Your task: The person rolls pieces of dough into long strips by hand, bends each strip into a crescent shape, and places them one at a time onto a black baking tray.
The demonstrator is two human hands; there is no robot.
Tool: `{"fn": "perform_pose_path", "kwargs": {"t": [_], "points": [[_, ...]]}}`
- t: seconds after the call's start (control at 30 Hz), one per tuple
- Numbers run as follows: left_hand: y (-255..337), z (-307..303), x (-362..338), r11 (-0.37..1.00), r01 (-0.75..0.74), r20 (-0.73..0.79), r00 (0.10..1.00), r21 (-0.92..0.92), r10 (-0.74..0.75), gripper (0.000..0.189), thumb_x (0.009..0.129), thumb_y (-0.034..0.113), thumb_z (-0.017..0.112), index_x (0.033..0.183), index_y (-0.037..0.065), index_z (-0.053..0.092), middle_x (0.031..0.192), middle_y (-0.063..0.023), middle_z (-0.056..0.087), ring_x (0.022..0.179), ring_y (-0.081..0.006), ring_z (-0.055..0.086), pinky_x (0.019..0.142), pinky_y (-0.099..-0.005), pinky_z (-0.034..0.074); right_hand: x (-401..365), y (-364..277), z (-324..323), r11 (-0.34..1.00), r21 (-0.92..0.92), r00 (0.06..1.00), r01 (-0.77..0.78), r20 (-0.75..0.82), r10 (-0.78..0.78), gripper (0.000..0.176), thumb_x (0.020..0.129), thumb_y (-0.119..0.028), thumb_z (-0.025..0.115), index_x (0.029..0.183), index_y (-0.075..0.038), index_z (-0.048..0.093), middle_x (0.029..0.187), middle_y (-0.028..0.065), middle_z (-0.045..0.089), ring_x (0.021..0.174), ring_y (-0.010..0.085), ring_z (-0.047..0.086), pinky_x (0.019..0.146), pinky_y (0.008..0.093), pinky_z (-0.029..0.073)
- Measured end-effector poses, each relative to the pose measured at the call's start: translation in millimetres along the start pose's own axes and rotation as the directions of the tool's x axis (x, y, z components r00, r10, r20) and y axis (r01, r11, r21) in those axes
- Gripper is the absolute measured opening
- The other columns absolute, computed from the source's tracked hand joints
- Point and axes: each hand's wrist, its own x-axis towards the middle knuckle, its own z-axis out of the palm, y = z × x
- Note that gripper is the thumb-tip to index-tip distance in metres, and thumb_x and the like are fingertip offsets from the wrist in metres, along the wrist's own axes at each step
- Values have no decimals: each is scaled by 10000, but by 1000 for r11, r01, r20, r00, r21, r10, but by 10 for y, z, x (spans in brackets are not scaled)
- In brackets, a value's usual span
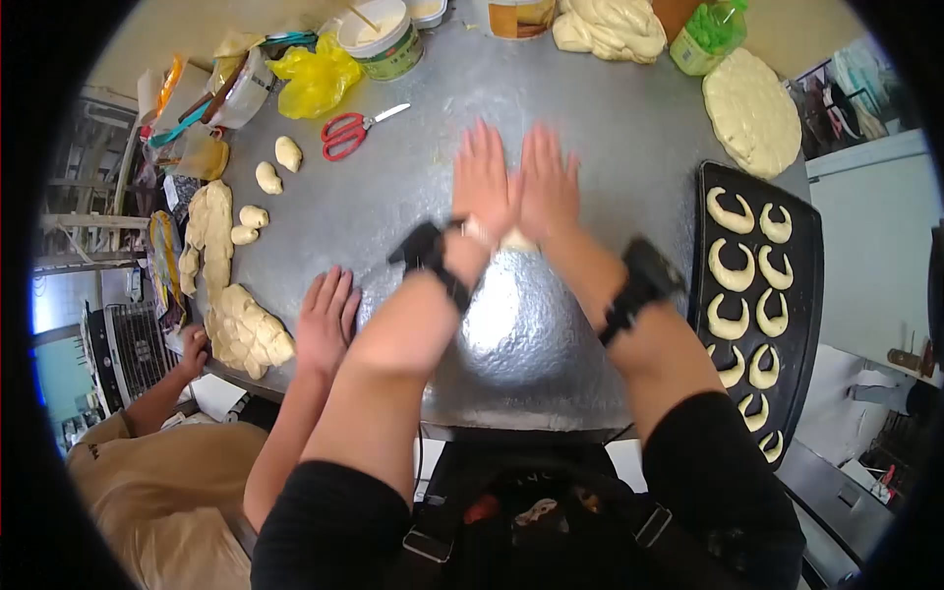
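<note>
My left hand [484,182] and my right hand [548,187] lie flat side by side on the metal tabletop, palms down, thumbs together, fingers stretched forward and slightly blurred. A small bit of pale dough [516,239] shows between my wrists; whatever else is under the palms is hidden. Neither hand grips anything. To the left are small dough pieces [288,153] and red-handled scissors [344,136]. On the right, a black baking tray [700,256] carries several crescent-shaped dough pieces [731,265].
A co-worker's hand [326,320] rests on the table at left, near a long dough slab [246,329]. Along the back stand a white tub [393,57], a yellow plastic bag [317,77], a dough mound [610,28] and a green bottle [708,37]. A round dough sheet [752,113] lies back right.
</note>
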Motion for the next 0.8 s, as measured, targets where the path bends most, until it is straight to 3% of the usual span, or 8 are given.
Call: {"fn": "perform_pose_path", "kwargs": {"t": [0.07,0.1,0.17,0.27,0.47,0.57,0.67,0.8], "points": [[87,-304,-919,990,-108,270,954,-88,128,750,868,424,506,1404,-78,355,1488,-310,276,1390,-455,258,1121,-530,239,-769,64,-98,966,102,960,239,126,-251,689,935,-416,422,1451,26,306,1541,180,270,1432,297,245,1155,506,168],[322,-598,-1368,998,-27,457,888,-57,50,816,826,486,530,1390,-84,381,1459,-315,329,1375,-467,289,1099,-550,262,-1280,-30,-389,956,1,883,292,383,-270,699,918,-443,436,1434,20,347,1525,183,301,1412,305,284,1151,518,167],[690,-923,-2113,988,130,430,899,-81,-84,811,824,498,557,1392,-59,400,1452,-300,358,1348,-492,319,1090,-584,242,-2182,-192,-644,984,107,902,145,395,-176,737,893,-484,484,1421,13,353,1495,196,340,1391,316,312,1137,537,184],[552,-740,-1448,965,112,347,918,235,-191,747,880,468,519,1393,-60,398,1489,-285,300,1376,-467,277,1088,-554,266,-1381,-230,-630,998,-40,942,-51,330,61,746,883,-474,506,1419,20,346,1489,196,349,1383,314,324,1135,535,191],[62,-665,-929,984,10,276,959,180,-60,711,902,328,535,1420,-97,298,1484,-296,290,1379,-428,286,1131,-496,246,-1244,159,-689,989,66,910,130,387,-146,814,853,-486,561,1440,18,306,1514,190,304,1402,308,288,1140,544,175],[491,-1083,-2202,968,207,497,831,139,-249,834,822,491,609,1441,-8,354,1495,-320,243,1357,-534,241,1089,-585,237,-2081,169,-978,993,115,816,-1,575,-66,852,853,-505,564,1456,22,272,1549,193,222,1433,324,221,1140,564,155],[178,-955,-1764,951,120,443,863,286,-242,779,844,466,588,1451,37,358,1510,-318,199,1370,-534,203,1099,-578,226,-1526,254,-850,992,-57,852,-114,507,127,879,860,-531,554,1470,20,243,1563,198,169,1450,340,170,1136,577,153],[-573,-450,-423,968,111,-4,994,225,-113,728,886,455,536,1448,30,356,1511,-318,198,1373,-526,202,1126,-555,206,-157,592,-290,975,-110,972,-195,112,207,858,889,-512,524,1500,-17,182,1565,200,167,1451,333,164,1148,567,133]]}}
